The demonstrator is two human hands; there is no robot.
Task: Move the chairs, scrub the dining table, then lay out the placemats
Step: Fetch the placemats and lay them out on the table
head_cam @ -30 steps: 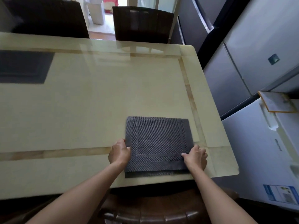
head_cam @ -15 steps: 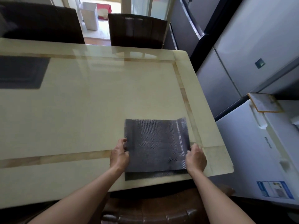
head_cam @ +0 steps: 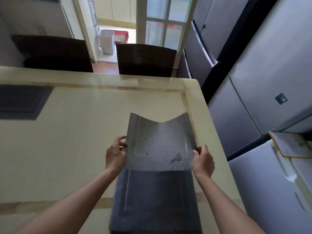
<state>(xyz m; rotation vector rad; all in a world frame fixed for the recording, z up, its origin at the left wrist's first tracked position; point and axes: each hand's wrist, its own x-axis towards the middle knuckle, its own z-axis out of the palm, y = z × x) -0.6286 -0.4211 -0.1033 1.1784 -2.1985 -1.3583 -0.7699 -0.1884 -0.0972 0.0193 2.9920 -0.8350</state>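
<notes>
Head view, steeply down onto near table point(head_cam: 70, 149) (single camera)

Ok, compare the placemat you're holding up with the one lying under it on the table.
The held placemat is up off the table, pinched at its side edges by the left hand and right hand; the lower placemat lies flat. The held one sags in the middle; the lower one is unbent. Both are grey rectangles with an inner border.

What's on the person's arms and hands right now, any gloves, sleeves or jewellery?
Nothing worn shows. The left hand and right hand are ungloved, and both forearms are bare to the frame's edge: no sleeve, watch or bracelet. No ring stands out.
</notes>
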